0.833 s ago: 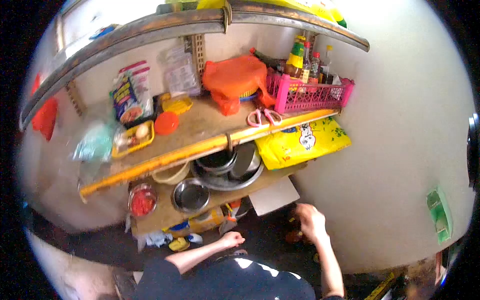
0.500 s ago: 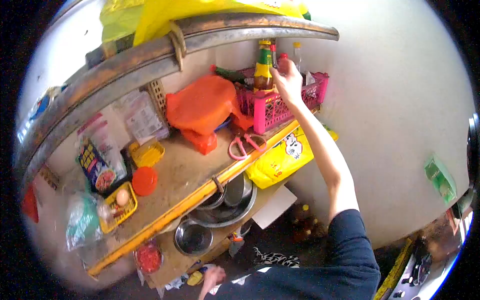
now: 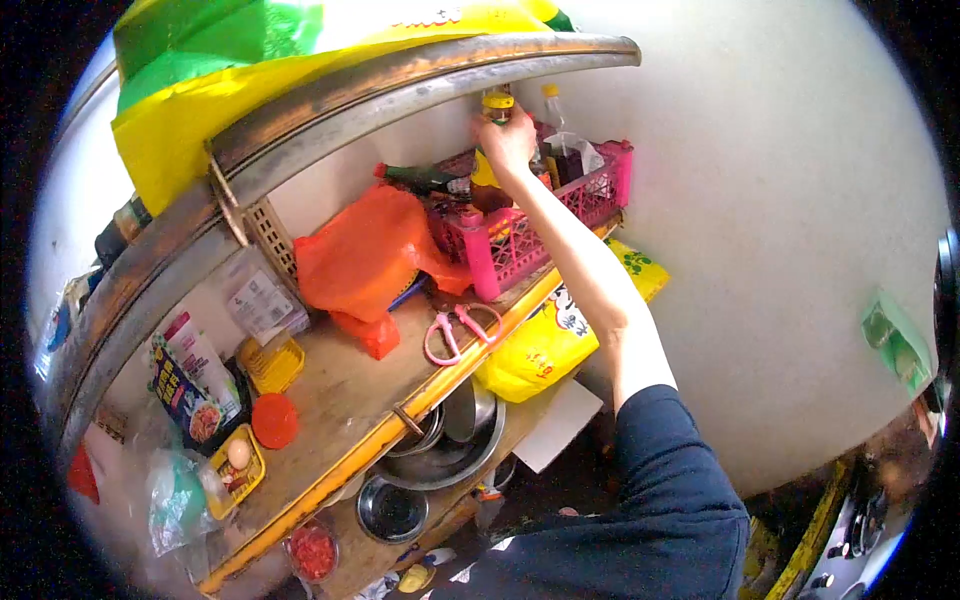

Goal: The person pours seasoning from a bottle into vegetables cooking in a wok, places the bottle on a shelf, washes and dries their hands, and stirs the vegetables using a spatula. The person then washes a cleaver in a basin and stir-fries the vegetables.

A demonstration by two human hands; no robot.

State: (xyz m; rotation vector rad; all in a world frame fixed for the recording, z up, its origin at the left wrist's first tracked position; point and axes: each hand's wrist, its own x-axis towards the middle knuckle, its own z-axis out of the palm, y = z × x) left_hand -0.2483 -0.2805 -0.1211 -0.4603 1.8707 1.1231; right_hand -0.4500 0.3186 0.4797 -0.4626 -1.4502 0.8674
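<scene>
My right hand (image 3: 508,142) reaches up to the pink plastic crate (image 3: 480,255) on the shelf. Its fingers are closed around the neck of a bottle (image 3: 497,103) with a yellow cap. Below the hand, the bottle's brown body and yellow label show partly, still within the crate. Beside it stand a clear bottle (image 3: 553,105) with a yellow cap and a dark container in white plastic wrap (image 3: 577,155). A green-ended bottle (image 3: 425,178) leans at the crate's left. My left hand is out of view.
Pink-handled scissors (image 3: 442,340) and a red plastic bag (image 3: 362,245) lie on the shelf (image 3: 350,385). Left of them are an orange lid (image 3: 275,420) and a yellow basket with an egg (image 3: 238,455). Metal bowls (image 3: 392,508) sit below. A metal rail (image 3: 420,80) crosses overhead.
My right hand has moved from behind the bottle's shoulder onto its neck and closed there. The camera view has shifted, and my left hand has left the bottom of the picture.
</scene>
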